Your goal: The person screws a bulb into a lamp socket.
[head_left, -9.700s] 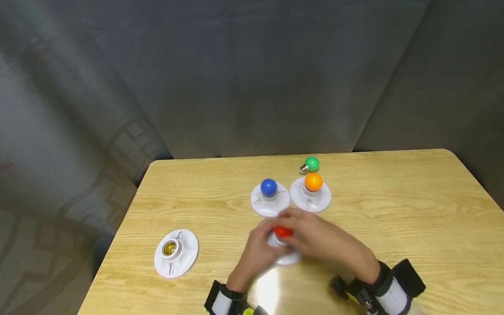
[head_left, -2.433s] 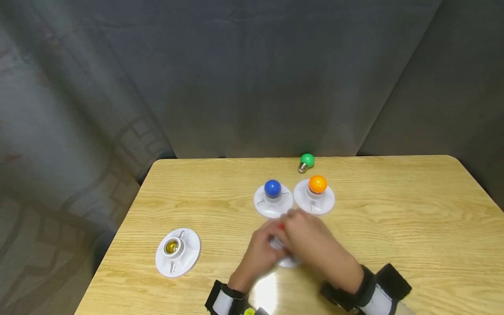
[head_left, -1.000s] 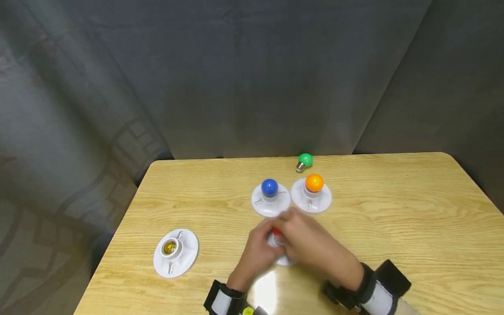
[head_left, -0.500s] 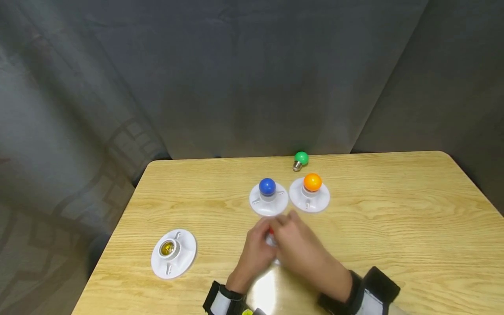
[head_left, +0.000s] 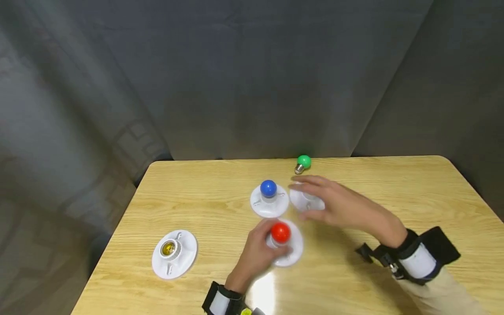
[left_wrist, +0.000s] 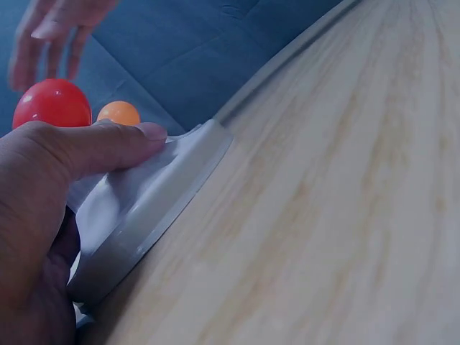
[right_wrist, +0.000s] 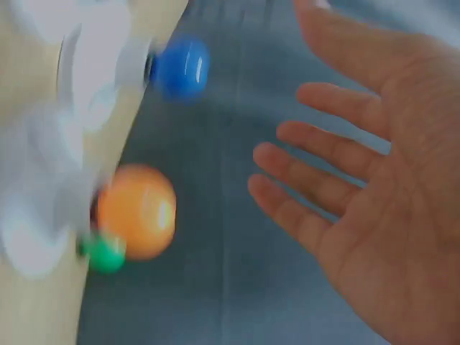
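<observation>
A red bulb (head_left: 281, 232) stands upright in a round white lamp holder (head_left: 294, 251) on the table. My left hand (head_left: 256, 253) grips that holder, thumb on its near side; the left wrist view shows the thumb (left_wrist: 108, 146) along it below the bulb. My right hand (head_left: 334, 199) is in the air with fingers spread, holding nothing. In the head view it covers the orange bulb, whose white holder (head_left: 303, 201) shows beneath. The orange bulb (right_wrist: 136, 212) appears, blurred, in the right wrist view, apart from the fingers.
A blue bulb (head_left: 268, 188) sits in another white holder (head_left: 257, 208) behind the red one. A loose green bulb (head_left: 304, 161) lies near the table's back edge. At left lies a white holder (head_left: 185, 260) with a bare socket. A grey curtain (head_left: 256, 87) hangs behind the wooden table (head_left: 220, 183).
The right hand, earlier at the red bulb, has let go and moved back and right over the orange bulb. The left hand stays at its holder. The green bulb has rolled slightly left.
</observation>
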{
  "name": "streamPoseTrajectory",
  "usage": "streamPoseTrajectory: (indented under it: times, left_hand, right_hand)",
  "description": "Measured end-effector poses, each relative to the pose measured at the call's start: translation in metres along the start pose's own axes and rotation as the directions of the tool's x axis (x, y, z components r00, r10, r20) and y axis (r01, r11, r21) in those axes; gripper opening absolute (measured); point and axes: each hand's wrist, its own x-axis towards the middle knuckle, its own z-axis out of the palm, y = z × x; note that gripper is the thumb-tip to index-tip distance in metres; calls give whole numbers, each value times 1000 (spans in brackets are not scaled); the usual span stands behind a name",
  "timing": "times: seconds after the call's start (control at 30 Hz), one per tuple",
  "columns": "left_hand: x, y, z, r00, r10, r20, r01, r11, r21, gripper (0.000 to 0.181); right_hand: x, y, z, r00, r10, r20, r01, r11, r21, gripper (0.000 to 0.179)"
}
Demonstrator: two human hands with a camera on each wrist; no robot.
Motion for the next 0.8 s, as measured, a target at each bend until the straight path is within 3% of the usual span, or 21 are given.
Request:
streamPoseTrajectory:
  times: [0.2, 0.4, 0.53, 0.63, 0.8]
  left_hand:
    - [1, 1, -1, 1000, -10, -7, 10, 1000, 17, 58]
    - [2, 0, 1, 1000, -4, -13, 4, 1000, 6, 57]
    - [2, 1, 6, 1000, -1, -2, 1, 1000, -9, 57]
    - [3, 0, 10, 1000, 7, 6, -7, 1000, -8, 57]
    - [2, 0, 11, 1000, 7, 7, -7, 1000, 0, 59]
  right_hand:
    - [12, 63, -31, 990, 104, 91, -107, 994, 32, 80]
    - [32, 117, -33, 982, 129, 136, -128, 992, -13, 88]
    - [36, 146, -30, 972, 162, 171, -153, 986, -68, 89]
    - [35, 161, -27, 974, 144, 176, -122, 984, -131, 86]
    - [37, 176, -17, 985, 8, 170, 38, 963, -267, 75]
